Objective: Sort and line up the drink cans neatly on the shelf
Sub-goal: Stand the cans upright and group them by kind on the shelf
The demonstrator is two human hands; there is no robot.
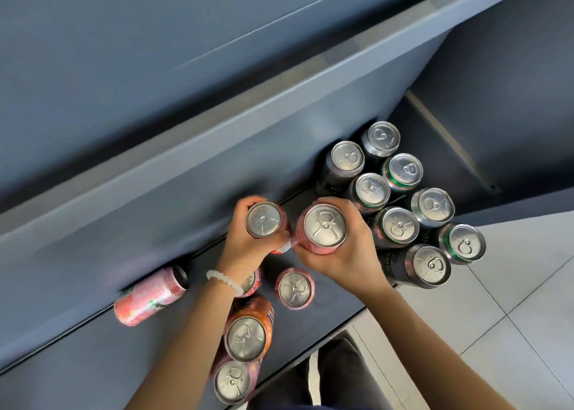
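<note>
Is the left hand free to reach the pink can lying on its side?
Probably not yet: the left hand grips an upright can. The tipped pink can lies open on the shelf, unobstructed.

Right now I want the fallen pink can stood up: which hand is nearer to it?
Left. The left hand, gripping an upright can, is just right of the fallen pink can; the right hand holds another can farther right.

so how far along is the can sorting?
Roughly halfway. Done: the dark cans stand upright in two rows at the right end of the shelf. In hand: the left hand and right hand each grip a pink can. Left: one pink can on its side, plus loose pink cans and an orange can.
</note>
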